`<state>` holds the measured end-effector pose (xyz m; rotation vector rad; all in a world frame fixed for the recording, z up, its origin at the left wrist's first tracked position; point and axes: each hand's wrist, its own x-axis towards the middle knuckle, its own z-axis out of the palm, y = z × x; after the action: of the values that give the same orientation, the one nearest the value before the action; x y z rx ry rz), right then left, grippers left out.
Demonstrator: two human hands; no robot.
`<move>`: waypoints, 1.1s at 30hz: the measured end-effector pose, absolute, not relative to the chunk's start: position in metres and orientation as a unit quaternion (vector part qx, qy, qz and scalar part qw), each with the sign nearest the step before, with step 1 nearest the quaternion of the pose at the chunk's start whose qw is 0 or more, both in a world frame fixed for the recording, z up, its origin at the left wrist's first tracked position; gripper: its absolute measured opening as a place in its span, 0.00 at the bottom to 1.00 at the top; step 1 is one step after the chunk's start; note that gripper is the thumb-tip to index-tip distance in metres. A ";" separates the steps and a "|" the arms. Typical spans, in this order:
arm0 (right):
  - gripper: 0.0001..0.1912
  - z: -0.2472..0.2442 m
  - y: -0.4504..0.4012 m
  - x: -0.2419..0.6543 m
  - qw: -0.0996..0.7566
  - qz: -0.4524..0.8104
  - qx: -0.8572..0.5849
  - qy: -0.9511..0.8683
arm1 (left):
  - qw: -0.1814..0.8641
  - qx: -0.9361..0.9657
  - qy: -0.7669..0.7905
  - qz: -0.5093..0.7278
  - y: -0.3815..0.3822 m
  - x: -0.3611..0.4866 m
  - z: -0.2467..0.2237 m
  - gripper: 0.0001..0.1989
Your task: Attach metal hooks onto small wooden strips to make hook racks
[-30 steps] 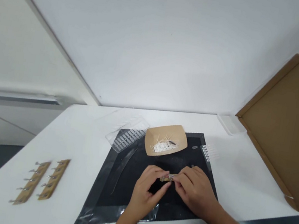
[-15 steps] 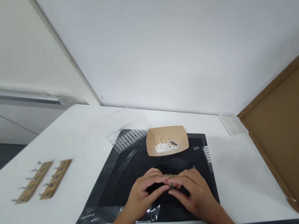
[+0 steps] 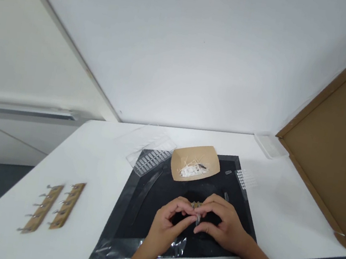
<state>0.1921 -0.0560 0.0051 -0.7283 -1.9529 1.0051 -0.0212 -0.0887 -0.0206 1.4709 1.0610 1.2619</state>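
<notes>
My left hand (image 3: 169, 221) is closed, thumb and index fingertip pinching a small clear nail tip (image 3: 198, 219) over the black mat. My right hand (image 3: 222, 222) meets it fingertip to fingertip, its thumb bent just below the nail tip. Between the hands, a bit of a wooden strip (image 3: 195, 204) with greyish pieces on it shows behind the fingers. It appears to be held by my right fingers, which cover most of it. A loose nail tip (image 3: 226, 196) lies just beyond my right hand, and another clear tip (image 3: 228, 172) farther back.
A cardboard tray (image 3: 179, 157) with white bits and thin sticks stands on the black mat (image 3: 124, 209). Nearby are a clear box of nail tips (image 3: 151, 161) and a sheet of white dots (image 3: 245, 179). Left: two wooden strips (image 3: 44, 209) bearing upright nail tips. Right: a cardboard panel (image 3: 331, 146).
The nail tip between my fingers now points downward and shows more clearly. My right thumb has moved slightly lower, and the wooden strip appears turned, with less of it showing on the right.
</notes>
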 end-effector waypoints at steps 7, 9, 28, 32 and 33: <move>0.14 0.007 -0.054 0.195 0.385 0.360 -0.306 -0.793 | 0.346 0.660 0.433 0.507 -0.087 -0.023 -0.019 0.04; 0.13 0.009 -0.048 0.202 0.350 0.313 -0.326 -0.820 | 0.272 0.699 0.448 0.487 -0.086 -0.023 -0.020 0.08; 0.17 0.003 -0.038 0.203 0.179 0.150 -0.393 -0.890 | 0.179 0.755 0.510 0.371 -0.080 -0.024 -0.052 0.18; 0.20 0.005 -0.038 0.205 0.174 0.162 -0.395 -0.887 | 0.191 0.748 0.512 0.376 -0.079 -0.024 -0.052 0.16; 0.23 0.005 -0.039 0.206 0.174 0.165 -0.394 -0.887 | 0.193 0.746 0.513 0.377 -0.080 -0.024 -0.051 0.16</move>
<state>0.2063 -0.0392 0.0048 -1.1178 -2.5141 0.4689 -0.0237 -0.0795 -0.0513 2.0949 1.4401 1.0592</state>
